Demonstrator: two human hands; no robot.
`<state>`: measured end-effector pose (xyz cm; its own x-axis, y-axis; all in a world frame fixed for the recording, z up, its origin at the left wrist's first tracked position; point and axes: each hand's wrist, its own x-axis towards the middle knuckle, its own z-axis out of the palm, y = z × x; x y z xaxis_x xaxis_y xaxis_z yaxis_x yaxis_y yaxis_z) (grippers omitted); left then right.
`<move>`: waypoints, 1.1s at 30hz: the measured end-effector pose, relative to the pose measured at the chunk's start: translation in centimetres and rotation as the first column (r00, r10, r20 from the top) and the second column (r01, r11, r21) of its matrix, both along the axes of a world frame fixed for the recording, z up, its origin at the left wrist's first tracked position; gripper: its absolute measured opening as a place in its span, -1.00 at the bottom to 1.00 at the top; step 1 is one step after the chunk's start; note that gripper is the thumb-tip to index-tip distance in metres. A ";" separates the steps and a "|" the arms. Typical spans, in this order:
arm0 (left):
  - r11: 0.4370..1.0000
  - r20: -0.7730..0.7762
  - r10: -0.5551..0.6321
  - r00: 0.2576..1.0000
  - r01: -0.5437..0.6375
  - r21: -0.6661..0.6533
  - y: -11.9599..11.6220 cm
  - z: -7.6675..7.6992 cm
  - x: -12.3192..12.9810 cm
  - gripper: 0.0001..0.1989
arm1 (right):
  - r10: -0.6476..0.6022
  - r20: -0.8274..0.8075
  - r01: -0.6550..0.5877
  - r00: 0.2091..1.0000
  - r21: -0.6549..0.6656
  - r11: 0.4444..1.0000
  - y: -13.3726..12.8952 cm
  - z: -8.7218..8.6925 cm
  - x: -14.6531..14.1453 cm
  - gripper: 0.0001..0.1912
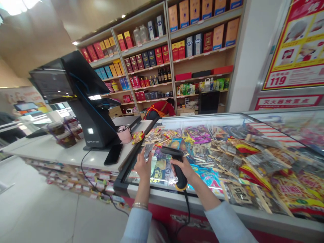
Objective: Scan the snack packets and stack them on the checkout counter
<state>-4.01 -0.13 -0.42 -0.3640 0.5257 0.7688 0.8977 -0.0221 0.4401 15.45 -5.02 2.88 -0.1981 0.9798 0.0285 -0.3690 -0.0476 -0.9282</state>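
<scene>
My left hand (pixel 143 166) holds up a small clear and silver packet (pixel 147 151) between its fingers, over the near left corner of a glass-topped freezer case (pixel 126 185). Just to the right, my right hand (pixel 184 167) is wrapped around the handle of a black barcode scanner (pixel 174 153). The scanner's head points left, toward the packet, with a gap between them. Its cord hangs down over the front of the case. Many snack packets (pixel 236 194) lie on the right part of the case.
On the white counter (pixel 97 158) at left stand a black checkout screen (pixel 88 101), a phone (pixel 113 154), a pink cup (pixel 124 134) and lidded tubs (pixel 66 136). A loose cable hangs off it. Behind, a person in red (pixel 164 107) bends down before stocked shelves (pixel 146 70).
</scene>
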 end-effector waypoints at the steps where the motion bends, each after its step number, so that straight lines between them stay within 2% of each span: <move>1: 1.000 -0.008 -0.004 1.000 0.004 0.002 0.0 0.0 0.0 -0.55 | 0.002 0.000 -0.002 1.000 -0.003 1.000 0.1 -0.1 0.0 -0.71; 7: 1.000 -0.014 0.007 1.000 -0.007 0.003 0.1 -0.2 0.2 -0.54 | -0.028 -0.039 0.027 0.999 -0.034 0.999 0.5 -0.8 0.0 -0.73; 11: 0.999 0.005 0.026 1.000 -0.026 -0.036 0.3 0.0 0.2 -0.52 | -0.095 -0.088 0.093 0.992 -0.036 0.995 -0.2 0.0 0.9 -0.73; 14: 0.991 -0.017 -0.043 0.999 0.040 -0.130 0.0 0.8 0.9 -0.49 | -0.129 -0.118 0.127 0.985 -0.017 0.992 -1.5 1.2 2.9 -0.74; 16: 0.962 -0.032 -0.133 0.991 0.122 -0.245 -0.8 1.7 2.3 -0.45 | -0.161 -0.128 0.163 0.979 -0.001 0.987 -2.5 2.0 5.0 -0.74; 19: 0.873 0.023 -0.277 0.961 0.262 -0.411 -2.6 3.3 6.2 -0.40 | -0.253 -0.135 0.259 0.958 0.031 0.965 -4.0 2.7 9.1 -0.73; 20: 0.843 0.070 -0.327 0.942 0.324 -0.429 -3.2 3.7 7.9 -0.39 | -0.295 -0.141 0.304 0.945 0.049 0.951 -4.5 2.9 10.5 -0.73; 21: 0.802 0.122 -0.391 0.912 0.403 -0.441 -3.8 4.0 9.7 -0.37 | -0.335 -0.146 0.346 0.931 0.057 0.937 -5.0 3.0 12.1 -0.73; 24: 0.626 0.254 -0.575 0.778 0.618 -0.475 -4.9 4.3 15.1 -0.39 | -0.436 -0.171 0.442 0.884 0.002 0.897 -6.4 3.4 16.6 -0.74; 26: 0.568 0.311 -0.642 0.701 0.707 -0.422 -5.2 4.1 18.4 -0.39 | -0.508 -0.185 0.510 0.841 -0.038 0.859 -7.3 3.7 19.5 -0.73; 28: 0.545 0.339 -0.684 0.646 0.762 -0.351 -5.3 3.7 21.3 -0.39 | -0.574 -0.195 0.573 0.795 -0.071 0.817 -8.1 4.0 22.1 -0.73; 30: 0.541 0.326 -0.710 0.624 0.780 -0.314 -5.7 3.1 23.7 -0.38 | -0.618 -0.196 0.612 0.761 -0.100 0.785 -9.0 3.9 24.6 -0.73; 33: 0.603 0.201 -0.707 0.678 0.727 -0.329 -6.8 1.8 26.7 -0.40 | -0.649 -0.176 0.634 0.740 -0.140 0.761 -10.2 3.1 27.8 -0.73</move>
